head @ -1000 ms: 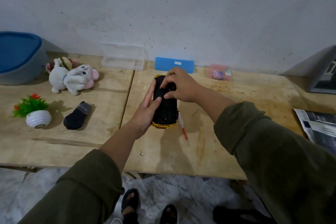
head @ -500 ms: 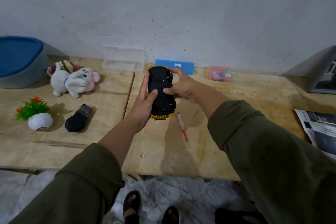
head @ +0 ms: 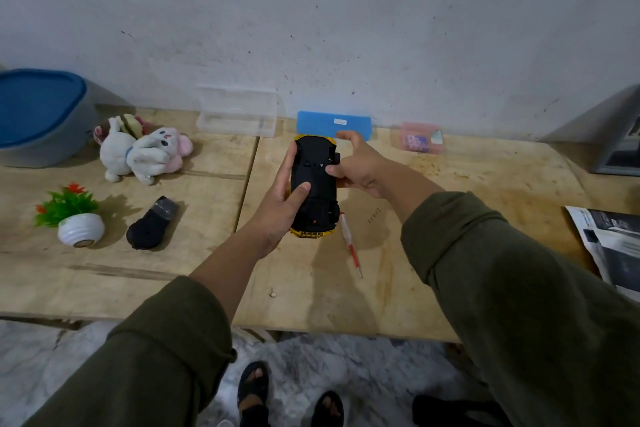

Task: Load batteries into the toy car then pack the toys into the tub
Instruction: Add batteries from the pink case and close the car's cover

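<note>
The yellow toy car (head: 314,180) is held upside down above the table, its black underside facing me. My left hand (head: 282,204) grips its left side, thumb across the underside. My right hand (head: 356,163) holds the right side near a wheel, thumb on the underside, index finger raised. A red and white screwdriver (head: 351,246) lies on the wood just right of the car. The grey tub with a blue lid (head: 38,118) stands at the far left. A white and pink plush toy (head: 145,152) and a black remote (head: 152,227) lie left of the car.
A small potted plastic plant (head: 74,218) sits at the left front. A clear plastic box (head: 237,111), a blue case (head: 334,123) and a pink packet (head: 420,139) line the wall. Papers (head: 609,246) lie at the right edge. A tiny screw (head: 273,294) lies near the front.
The car has been lifted off the table and raised toward me. My right hand moved from on top of the underside to its right side.
</note>
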